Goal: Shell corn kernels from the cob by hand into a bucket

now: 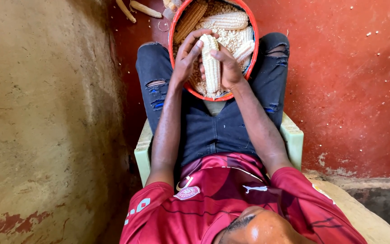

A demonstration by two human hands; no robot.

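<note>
Both hands clasp a pale corn cob [211, 63] upright over the near rim of the red basin [172, 27]: left hand [187, 58] and right hand [227, 68] wrap its sides. It seems stiff, light and knobbly; gripping mid-length suits it.

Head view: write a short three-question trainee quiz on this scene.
1. True or false: both hands grip one corn cob.
2. Where does the red basin sit? A) on the floor B) between the knees, on the lap C) on a table
3. What lies loose in the basin under the whole cobs?

Key: 1 true: left hand and right hand hold it upright over the basin. 2 B. 3 shelled kernels.
</note>
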